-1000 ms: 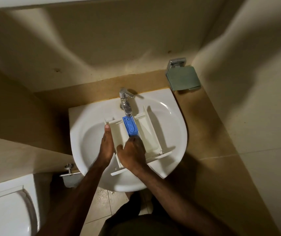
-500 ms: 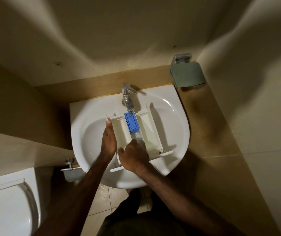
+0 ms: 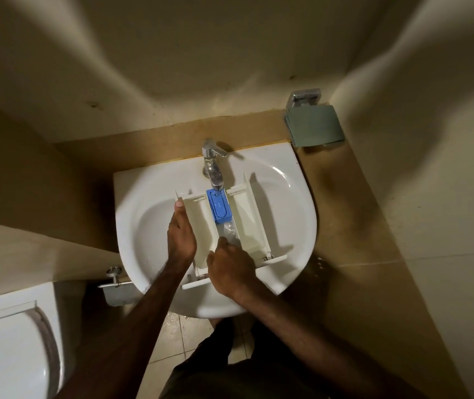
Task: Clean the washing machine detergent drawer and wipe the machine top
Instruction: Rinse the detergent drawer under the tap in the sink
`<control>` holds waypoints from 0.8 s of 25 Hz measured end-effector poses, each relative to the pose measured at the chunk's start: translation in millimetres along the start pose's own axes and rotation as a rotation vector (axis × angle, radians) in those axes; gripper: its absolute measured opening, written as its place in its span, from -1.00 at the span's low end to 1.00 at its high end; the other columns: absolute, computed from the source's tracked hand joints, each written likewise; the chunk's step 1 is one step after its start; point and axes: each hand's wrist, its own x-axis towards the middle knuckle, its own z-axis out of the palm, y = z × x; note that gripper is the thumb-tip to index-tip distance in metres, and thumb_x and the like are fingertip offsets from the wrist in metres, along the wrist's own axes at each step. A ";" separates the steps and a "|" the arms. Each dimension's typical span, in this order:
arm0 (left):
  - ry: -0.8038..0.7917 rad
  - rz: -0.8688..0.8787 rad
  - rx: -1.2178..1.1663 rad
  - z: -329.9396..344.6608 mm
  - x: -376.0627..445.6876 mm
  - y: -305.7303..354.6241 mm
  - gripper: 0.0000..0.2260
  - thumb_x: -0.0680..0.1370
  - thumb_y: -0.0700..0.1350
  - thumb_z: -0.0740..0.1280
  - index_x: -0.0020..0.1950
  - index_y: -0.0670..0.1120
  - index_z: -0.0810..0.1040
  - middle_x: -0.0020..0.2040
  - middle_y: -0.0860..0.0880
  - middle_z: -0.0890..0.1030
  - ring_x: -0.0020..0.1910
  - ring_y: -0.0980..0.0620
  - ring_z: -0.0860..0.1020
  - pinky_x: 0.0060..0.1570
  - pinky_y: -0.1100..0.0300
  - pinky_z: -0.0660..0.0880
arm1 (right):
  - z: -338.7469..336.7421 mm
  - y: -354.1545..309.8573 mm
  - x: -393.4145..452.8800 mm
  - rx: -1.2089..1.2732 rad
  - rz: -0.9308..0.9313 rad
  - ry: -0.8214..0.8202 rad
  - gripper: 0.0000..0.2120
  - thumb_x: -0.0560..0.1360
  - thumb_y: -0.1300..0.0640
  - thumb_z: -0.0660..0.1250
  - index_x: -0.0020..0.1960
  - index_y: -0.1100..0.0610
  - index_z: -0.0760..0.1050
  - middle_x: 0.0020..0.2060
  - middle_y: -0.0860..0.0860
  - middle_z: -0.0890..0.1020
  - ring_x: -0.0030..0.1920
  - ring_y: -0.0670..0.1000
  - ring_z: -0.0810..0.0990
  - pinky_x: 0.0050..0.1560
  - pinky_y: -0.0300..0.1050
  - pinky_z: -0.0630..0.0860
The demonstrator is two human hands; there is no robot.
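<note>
The white detergent drawer lies in the white sink with its back end under the tap. A blue insert sits in the rear of its middle compartment, and water pools just in front of it. My left hand grips the drawer's left wall, thumb along the top edge. My right hand rests over the drawer's front end, its fingers reaching down into the middle compartment; the fingertips are mostly hidden.
A chrome bracket with a green holder is fixed to the wall at the back right. A white toilet stands at the lower left. Walls close in on both sides; tiled floor shows below the sink.
My right hand has slid back from the blue insert toward the drawer's front, uncovering the wet middle compartment. My left hand keeps its hold on the left wall.
</note>
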 end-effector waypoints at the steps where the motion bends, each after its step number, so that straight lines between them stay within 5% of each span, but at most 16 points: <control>1: 0.004 0.006 0.007 -0.1 -0.2 -0.3 -0.37 0.67 0.37 -0.06 0.19 0.01 0.67 0.02 -0.05 0.74 0.00 -0.01 0.72 -0.01 0.01 0.67 | -2.4 3.8 -2.1 -0.090 -0.038 -0.011 -0.70 0.68 0.13 0.19 0.34 0.27 0.42 0.32 0.20 0.54 0.35 0.19 0.54 0.21 0.04 0.53; 4: 0.001 0.013 0.019 -2.0 -1.0 2.1 -0.37 0.67 0.36 -0.05 0.17 -0.02 0.67 0.00 -0.07 0.74 -0.02 -0.01 0.71 -0.11 0.13 0.61 | -11.5 9.7 -7.2 -0.453 -0.218 -0.034 -0.74 0.65 0.20 0.17 0.25 0.25 0.54 0.21 0.17 0.61 0.37 0.20 0.48 0.30 0.13 0.46; 7: -0.026 0.007 0.012 -4.2 1.5 0.2 -0.33 0.60 0.48 -0.03 0.17 0.06 0.67 0.02 -0.05 0.75 0.02 -0.03 0.72 0.06 -0.07 0.66 | -31.6 18.4 -0.7 -0.905 -0.416 -0.035 -0.70 0.66 0.11 0.14 0.17 0.11 0.63 0.07 0.04 0.70 0.33 0.20 0.44 0.40 0.22 0.29; 10: -0.033 -0.003 0.031 -6.0 4.5 -2.5 -0.30 0.55 0.55 -0.03 0.20 0.10 0.65 0.05 -0.03 0.74 0.04 -0.03 0.71 0.12 -0.17 0.65 | -50.2 40.0 14.9 -1.047 -0.561 -0.108 -0.66 0.65 0.14 0.14 0.29 0.04 0.62 0.20 0.08 0.68 0.50 0.29 0.32 0.51 0.37 0.12; 15: -0.049 -0.019 0.056 -7.1 7.7 -5.1 -0.28 0.52 0.58 -0.04 0.26 0.15 0.63 0.11 0.00 0.72 0.10 -0.04 0.69 0.17 -0.18 0.62 | -59.3 52.3 33.9 -1.223 -0.682 -0.174 -0.59 0.67 0.14 0.19 0.52 0.01 0.39 0.54 0.05 0.34 0.36 0.17 0.45 0.29 0.20 0.44; 18: -0.045 -0.018 0.056 -7.6 5.8 -3.3 -0.31 0.53 0.57 -0.03 0.26 0.17 0.63 0.11 0.01 0.72 0.09 -0.03 0.70 0.16 -0.17 0.63 | -54.7 49.8 38.7 -1.157 -0.611 -0.077 -0.47 0.63 0.25 0.22 0.59 0.15 0.23 0.54 0.08 0.30 0.29 0.18 0.49 0.08 0.15 0.57; 20: -0.043 -0.002 0.045 -7.2 3.7 -0.1 -0.34 0.55 0.55 -0.02 0.25 0.17 0.63 0.10 0.01 0.72 0.08 -0.03 0.70 0.14 -0.16 0.64 | -50.3 49.1 37.9 -1.140 -0.594 -0.055 -0.49 0.60 0.28 0.24 0.54 0.19 0.30 0.50 0.10 0.34 0.27 0.18 0.49 0.02 0.11 0.59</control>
